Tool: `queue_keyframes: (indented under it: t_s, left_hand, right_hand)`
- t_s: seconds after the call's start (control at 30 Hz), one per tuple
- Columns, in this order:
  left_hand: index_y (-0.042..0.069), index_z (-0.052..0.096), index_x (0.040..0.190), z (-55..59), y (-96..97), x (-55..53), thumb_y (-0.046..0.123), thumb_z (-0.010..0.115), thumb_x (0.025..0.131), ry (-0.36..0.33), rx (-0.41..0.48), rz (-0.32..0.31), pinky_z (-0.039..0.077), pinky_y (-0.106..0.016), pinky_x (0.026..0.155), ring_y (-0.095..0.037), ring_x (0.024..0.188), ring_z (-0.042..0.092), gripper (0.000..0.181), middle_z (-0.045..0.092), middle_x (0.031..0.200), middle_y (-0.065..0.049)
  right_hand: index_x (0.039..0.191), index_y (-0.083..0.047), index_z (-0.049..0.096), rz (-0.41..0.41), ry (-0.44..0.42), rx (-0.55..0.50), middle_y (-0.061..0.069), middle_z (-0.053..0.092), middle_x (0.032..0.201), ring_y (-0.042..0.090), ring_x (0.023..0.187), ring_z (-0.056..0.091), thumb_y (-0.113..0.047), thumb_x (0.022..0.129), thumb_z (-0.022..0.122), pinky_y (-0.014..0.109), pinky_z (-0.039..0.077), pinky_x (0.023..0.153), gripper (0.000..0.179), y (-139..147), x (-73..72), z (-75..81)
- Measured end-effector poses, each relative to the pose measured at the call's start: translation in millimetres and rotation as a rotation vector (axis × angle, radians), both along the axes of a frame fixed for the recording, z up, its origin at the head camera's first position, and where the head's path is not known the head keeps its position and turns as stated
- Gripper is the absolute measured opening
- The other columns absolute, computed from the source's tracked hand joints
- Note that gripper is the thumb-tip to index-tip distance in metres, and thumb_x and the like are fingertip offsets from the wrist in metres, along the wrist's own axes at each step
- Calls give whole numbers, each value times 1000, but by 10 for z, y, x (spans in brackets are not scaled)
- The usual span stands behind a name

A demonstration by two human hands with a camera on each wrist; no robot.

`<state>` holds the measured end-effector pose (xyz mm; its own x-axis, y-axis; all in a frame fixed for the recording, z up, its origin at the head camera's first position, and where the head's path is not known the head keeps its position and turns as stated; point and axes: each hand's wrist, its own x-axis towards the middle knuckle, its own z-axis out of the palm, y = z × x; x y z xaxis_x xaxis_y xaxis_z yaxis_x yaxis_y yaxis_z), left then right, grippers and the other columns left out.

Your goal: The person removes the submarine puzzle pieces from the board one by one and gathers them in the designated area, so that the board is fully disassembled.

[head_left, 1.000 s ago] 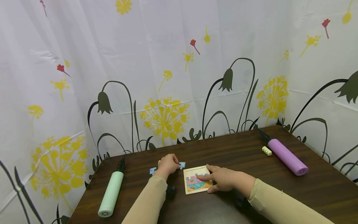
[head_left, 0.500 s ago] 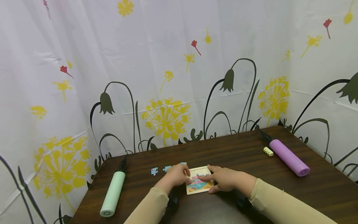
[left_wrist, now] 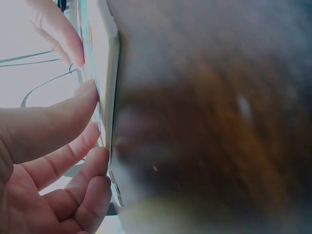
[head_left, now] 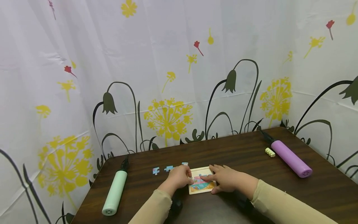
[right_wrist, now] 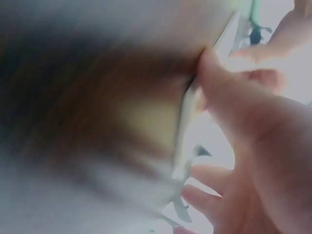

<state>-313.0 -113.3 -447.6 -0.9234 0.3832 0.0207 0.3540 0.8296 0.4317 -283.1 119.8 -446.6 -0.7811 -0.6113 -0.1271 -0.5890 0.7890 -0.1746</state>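
Note:
A square wooden puzzle tray (head_left: 206, 170) lies flat on the table, its lower part filled with a pink, blue and orange picture. My left hand (head_left: 179, 177) is at its left side, thumb and fingertips brought together over the inlay, pinching a puzzle piece that the fingers mostly hide. In the left wrist view the thumb and fingertips of my left hand (left_wrist: 63, 161) come right against the tray's rim (left_wrist: 111, 58). My right hand (head_left: 227, 179) rests across the tray's right side with fingers extended, the index finger on the picture and the thumb near the front right corner.
Loose puzzle pieces lie behind and left of the tray: one piece (head_left: 155, 170), a second piece (head_left: 168, 168) and a third piece (head_left: 185, 163). A green hand pump (head_left: 115, 193) lies at left, a purple pump (head_left: 291, 158) and a pale yellow toy brick (head_left: 269, 152) at right. A patterned curtain (head_left: 162, 62) hangs behind.
My left hand has come from the loose pieces back and right to the tray's left side, uncovering the middle piece. The right hand has stayed on the tray. The head view has shifted slightly.

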Motion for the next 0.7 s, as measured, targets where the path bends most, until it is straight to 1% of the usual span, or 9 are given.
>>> queue_keyframes:
  t_s: [0.1,0.17,0.27,0.33,0.4,0.57,0.63,0.7]
  left_hand:
    - [15,60,76,8,20,0,22,85,75,-8,-9,10,39,-42,76,-15,64,48,26,53,68,7]
    - [14,60,76,19,27,-3,22,86,75,-15,-5,13,38,-45,79,-16,65,48,26,54,68,7]
    - [14,61,77,33,35,-12,21,85,76,-22,5,15,37,-48,82,-17,67,49,26,55,70,7]
    - [13,61,77,36,36,-20,21,85,76,-25,14,12,37,-49,82,-17,67,49,26,55,70,7]
    - [13,61,78,33,38,-27,22,85,77,-27,13,11,37,-49,82,-17,67,49,26,55,70,7]
    - [13,61,78,23,37,-31,22,85,77,-18,3,4,38,-47,81,-17,68,49,26,54,71,7]
    - [13,60,78,22,37,-29,21,86,76,-15,5,0,38,-46,79,-17,68,49,27,54,71,6]
    - [12,60,78,25,38,-26,20,86,76,-20,13,-1,38,-43,77,-17,67,48,27,54,71,6]
  right_hand:
    - [149,-37,44,92,41,10,9,33,157,30,142,30,-52,88,67,57,28,108,67,-42,76,17]
    - [149,-34,44,160,49,-4,7,34,156,27,142,31,-50,89,67,56,31,106,66,-70,132,32]
    - [149,-34,45,216,48,-27,6,35,156,24,141,33,-49,89,67,52,34,105,65,-86,192,43]
    - [148,-35,45,221,51,-27,7,35,156,23,141,33,-49,89,67,51,36,104,64,-90,212,51]
    - [149,-35,44,211,37,-29,7,34,156,24,142,33,-48,90,66,52,35,105,64,-89,220,53]
    - [149,-37,43,162,-37,-56,5,31,158,27,142,31,-48,89,67,59,25,108,65,-90,225,50]
    - [149,-37,44,148,-53,-64,5,31,158,28,142,31,-49,89,66,61,22,108,65,-92,226,50]
    - [148,-37,44,144,-56,-66,5,32,158,28,142,32,-49,89,66,61,22,108,64,-95,227,48]
